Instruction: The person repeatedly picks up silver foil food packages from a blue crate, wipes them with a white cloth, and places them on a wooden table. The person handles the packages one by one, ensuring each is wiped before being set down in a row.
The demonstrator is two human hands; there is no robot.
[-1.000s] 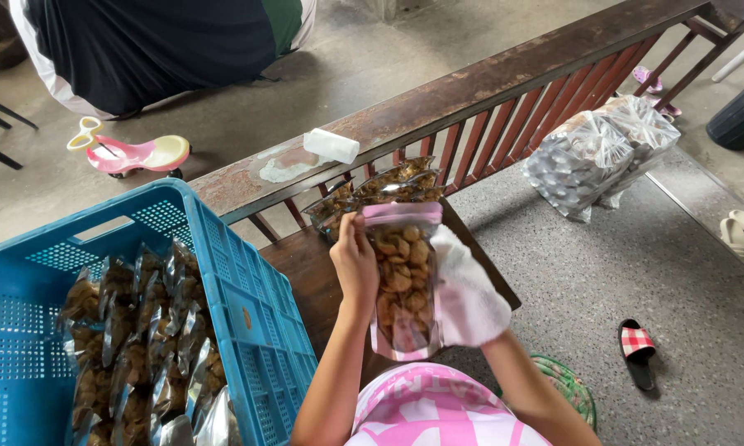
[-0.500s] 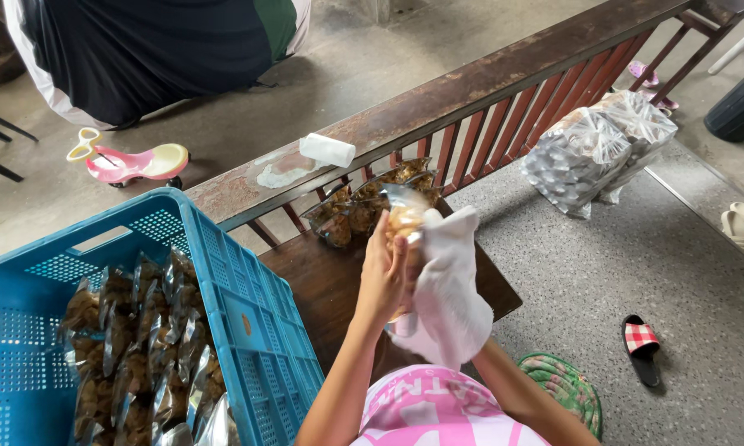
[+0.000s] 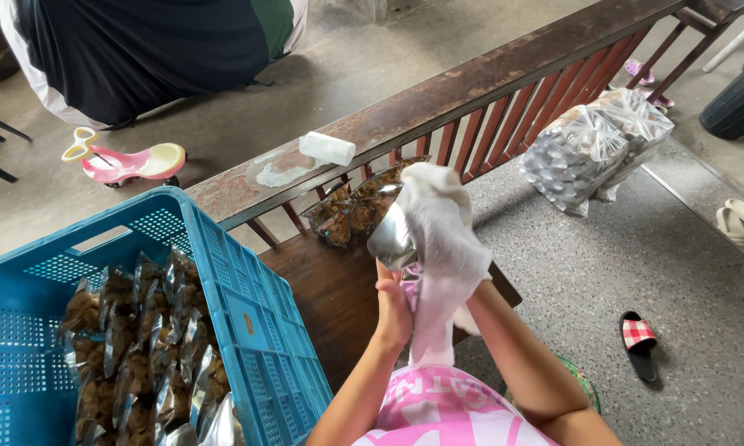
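Note:
My left hand (image 3: 393, 307) grips the lower end of a snack pouch (image 3: 393, 239) with a shiny silver back, held upright over the dark wooden bench (image 3: 331, 297). My right hand is hidden under a white cloth (image 3: 442, 239) that it presses over the top and side of the pouch. More filled pouches (image 3: 351, 211) lie on the bench just beyond, against the railing.
A blue plastic crate (image 3: 240, 314) at my left holds several filled pouches (image 3: 149, 347). A worn wooden railing (image 3: 438, 99) runs behind, with a white roll (image 3: 326, 149) on top. A clear bag of pouches (image 3: 591, 144), a checked sandal (image 3: 639, 343) and a pink toy car (image 3: 128, 161) sit on the floor.
The pouch has been turned from its clear front to its silver back and raised. The white cloth has moved up over it, covering my right hand.

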